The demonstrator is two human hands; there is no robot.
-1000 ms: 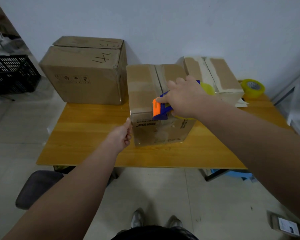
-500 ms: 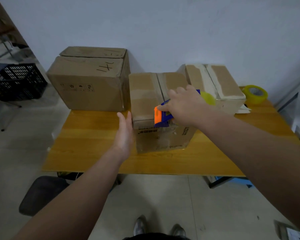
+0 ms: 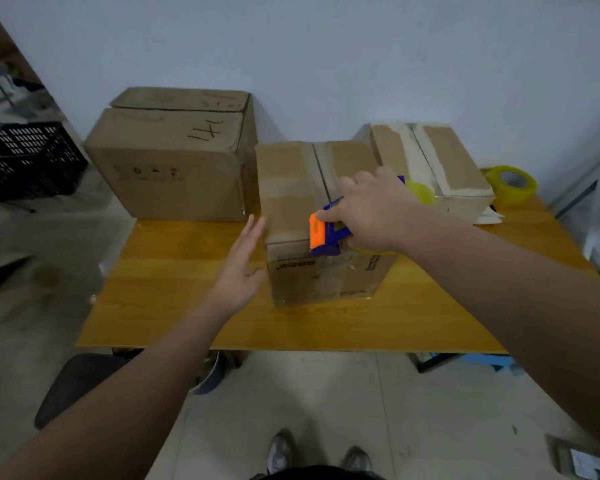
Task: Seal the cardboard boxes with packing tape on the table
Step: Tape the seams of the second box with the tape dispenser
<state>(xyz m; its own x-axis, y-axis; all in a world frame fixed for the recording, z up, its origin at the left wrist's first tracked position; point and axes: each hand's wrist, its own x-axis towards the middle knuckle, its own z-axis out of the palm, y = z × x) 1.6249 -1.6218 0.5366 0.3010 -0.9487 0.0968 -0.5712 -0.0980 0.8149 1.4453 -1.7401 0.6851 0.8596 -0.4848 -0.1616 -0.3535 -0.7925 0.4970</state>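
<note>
A black slatted plastic crate (image 3: 25, 161) sits at far left, with a plain white wall (image 3: 326, 46) filling the background above a pale tiled floor (image 3: 291, 393). On that floor, a dark padded stool seat (image 3: 73, 386) stands low at left, a round dark object (image 3: 210, 372) near it lies in shadow, too dim to identify, and something blue (image 3: 496, 362) shows further right. White paper scraps (image 3: 487, 216) lie at right, a pale metal frame (image 3: 582, 192) rises along the right edge, and a small grey labelled packet (image 3: 584, 462) rests on the floor at bottom right.
</note>
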